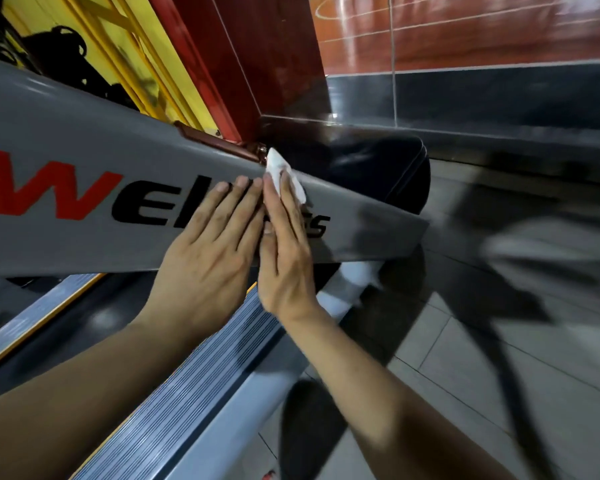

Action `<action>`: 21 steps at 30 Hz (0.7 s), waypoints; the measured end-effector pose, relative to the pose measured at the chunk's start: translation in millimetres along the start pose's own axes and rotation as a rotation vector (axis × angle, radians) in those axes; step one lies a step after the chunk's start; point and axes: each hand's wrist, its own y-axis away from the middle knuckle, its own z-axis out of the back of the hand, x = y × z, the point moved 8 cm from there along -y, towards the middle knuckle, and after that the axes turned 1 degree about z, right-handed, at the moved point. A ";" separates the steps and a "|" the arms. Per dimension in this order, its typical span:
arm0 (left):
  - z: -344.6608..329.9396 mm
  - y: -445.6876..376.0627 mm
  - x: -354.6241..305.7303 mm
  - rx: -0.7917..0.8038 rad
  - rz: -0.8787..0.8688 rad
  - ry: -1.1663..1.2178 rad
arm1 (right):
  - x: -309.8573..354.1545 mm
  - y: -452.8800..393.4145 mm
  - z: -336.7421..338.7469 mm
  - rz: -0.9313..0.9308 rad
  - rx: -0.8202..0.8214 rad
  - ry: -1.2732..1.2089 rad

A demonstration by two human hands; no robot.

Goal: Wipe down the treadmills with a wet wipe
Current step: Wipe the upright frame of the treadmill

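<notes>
A grey treadmill upright [66, 143] with red and black lettering slants across the view from upper left to lower right. My right hand [284, 251] lies flat on it with straight fingers, pressing a white wet wipe [281, 171] against the upper edge; the wipe sticks out past the fingertips. My left hand [212, 251] rests flat beside it, fingers straight, covering part of the lettering. Both hands touch each other along their inner edges.
Below the upright runs the treadmill's ribbed grey side rail [201, 379] with a yellow strip. A black rounded motor cover [378, 168] sits behind the upright. Grey floor tiles [499, 358] spread to the right. A red pillar [257, 64] and yellow wall stand behind.
</notes>
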 end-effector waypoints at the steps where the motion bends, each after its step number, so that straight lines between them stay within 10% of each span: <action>1: -1.6 -0.6 -1.4 0.000 0.001 0.006 | 0.7 -1.6 0.8 0.022 0.009 0.017; 9: 1.1 -3.0 -2.3 0.009 0.002 -0.022 | -115.4 19.4 59.4 -0.552 -0.380 -0.020; 21: 13.2 11.3 13.2 -0.014 0.023 -0.015 | 17.5 64.1 -14.9 -0.117 -0.180 0.084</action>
